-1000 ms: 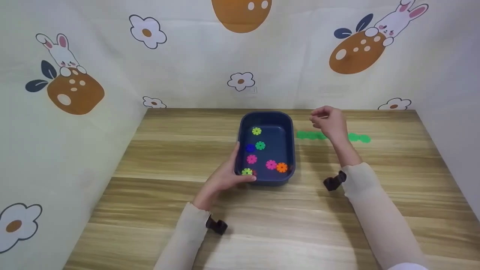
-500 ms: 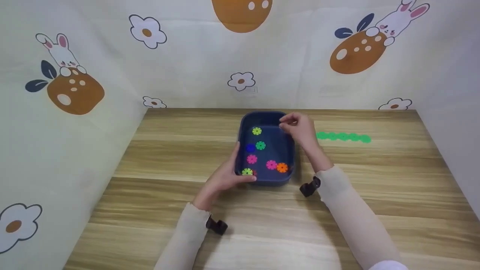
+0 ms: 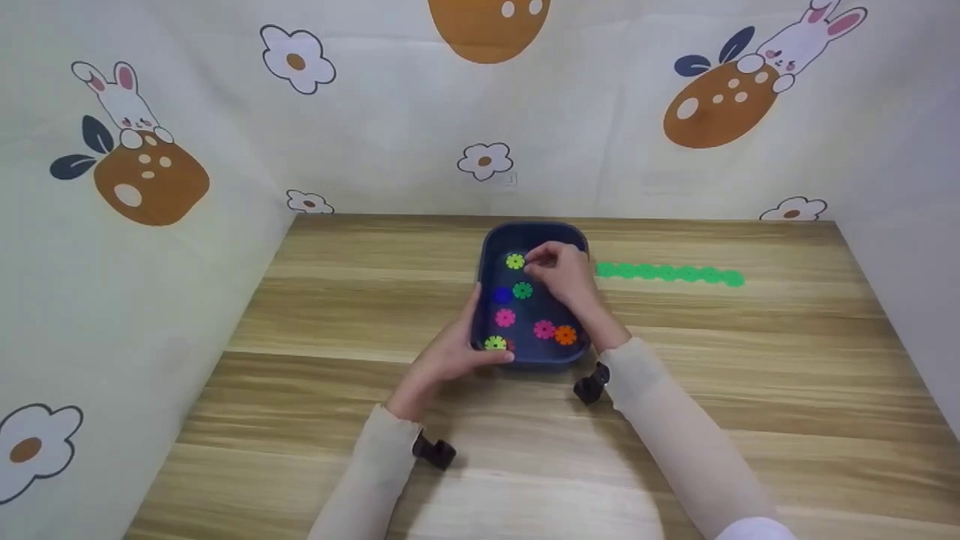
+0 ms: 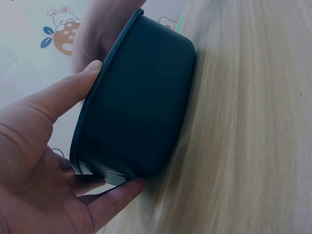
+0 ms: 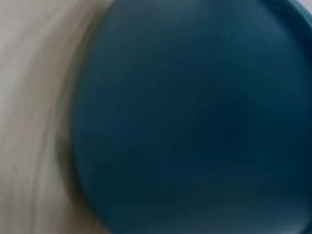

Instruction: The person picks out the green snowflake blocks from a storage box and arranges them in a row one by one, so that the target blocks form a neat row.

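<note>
A dark blue plastic basin (image 3: 551,358) stands on the wooden table, with several small flower-shaped discs inside. My left hand (image 3: 450,349) grips its near left corner; in the left wrist view the thumb (image 4: 90,73) lies on the rim and the fingers (image 4: 117,200) run along the side. Over the basin hovers my right hand (image 3: 566,274), fingers loosely bent, close to a yellow disc (image 3: 515,262). Nothing shows between those fingers. Lower in the basin lie a green disc (image 3: 523,290), a blue one (image 3: 502,295), pink discs (image 3: 505,318) and an orange one (image 3: 565,335). The basin's wall (image 5: 195,117) fills the right wrist view.
Right of the basin, a row of joined green discs (image 3: 667,274) lies flat on the table (image 3: 337,300). Behind is a patterned cloth backdrop (image 3: 375,127), which also hangs at the sides. Another yellow disc (image 3: 495,343) sits in the basin's near left corner.
My right hand has moved left from above the green row to over the basin, beside the yellow disc. The left hand, the basin and the discs have stayed put.
</note>
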A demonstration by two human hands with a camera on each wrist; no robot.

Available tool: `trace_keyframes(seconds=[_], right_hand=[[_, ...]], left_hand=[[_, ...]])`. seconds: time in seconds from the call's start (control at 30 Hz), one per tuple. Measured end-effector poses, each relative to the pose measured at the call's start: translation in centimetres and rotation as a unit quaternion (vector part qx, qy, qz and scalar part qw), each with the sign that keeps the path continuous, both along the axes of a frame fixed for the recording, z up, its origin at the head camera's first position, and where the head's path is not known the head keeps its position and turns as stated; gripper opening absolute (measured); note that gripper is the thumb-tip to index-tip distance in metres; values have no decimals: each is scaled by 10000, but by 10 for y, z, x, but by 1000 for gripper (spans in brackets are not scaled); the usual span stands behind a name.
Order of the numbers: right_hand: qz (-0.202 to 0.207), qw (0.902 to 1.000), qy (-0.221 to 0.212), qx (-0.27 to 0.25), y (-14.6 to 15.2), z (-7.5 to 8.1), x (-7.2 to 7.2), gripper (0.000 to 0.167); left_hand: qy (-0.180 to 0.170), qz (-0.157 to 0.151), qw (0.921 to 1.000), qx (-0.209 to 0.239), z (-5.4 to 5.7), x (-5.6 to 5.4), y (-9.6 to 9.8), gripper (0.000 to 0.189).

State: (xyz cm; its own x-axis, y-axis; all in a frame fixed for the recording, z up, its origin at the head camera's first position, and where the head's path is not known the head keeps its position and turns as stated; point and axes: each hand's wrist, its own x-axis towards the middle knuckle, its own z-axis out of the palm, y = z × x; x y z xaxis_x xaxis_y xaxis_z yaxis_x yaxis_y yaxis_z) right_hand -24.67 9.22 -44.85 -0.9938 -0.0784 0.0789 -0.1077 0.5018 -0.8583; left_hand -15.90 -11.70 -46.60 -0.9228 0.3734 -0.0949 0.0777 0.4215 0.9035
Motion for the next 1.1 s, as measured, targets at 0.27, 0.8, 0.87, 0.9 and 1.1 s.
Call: trace_keyframes(seconds=[0.27,0.8,0.87,0.9,1.1], right_hand=[[53,9997,-198,129,-4,-10,-1,15],[370,9858,-1061,1250,-11,-16,-5,26],[426,9846,-1082,1305,-11,-17,-5,27],[450,9840,-1066,1357,-12,-17,-5,28],[588,9797,-885,1699,-12,-19,-5,22]], left_hand=[[52,-17,10000,12,1,-1,2,119],[-112,73,9999,27,2,0,0,119],[-101,47,9999,53,2,0,0,120],[-83,26,9999,77,2,0,0,120],[-104,32,9998,151,1,0,1,120]])
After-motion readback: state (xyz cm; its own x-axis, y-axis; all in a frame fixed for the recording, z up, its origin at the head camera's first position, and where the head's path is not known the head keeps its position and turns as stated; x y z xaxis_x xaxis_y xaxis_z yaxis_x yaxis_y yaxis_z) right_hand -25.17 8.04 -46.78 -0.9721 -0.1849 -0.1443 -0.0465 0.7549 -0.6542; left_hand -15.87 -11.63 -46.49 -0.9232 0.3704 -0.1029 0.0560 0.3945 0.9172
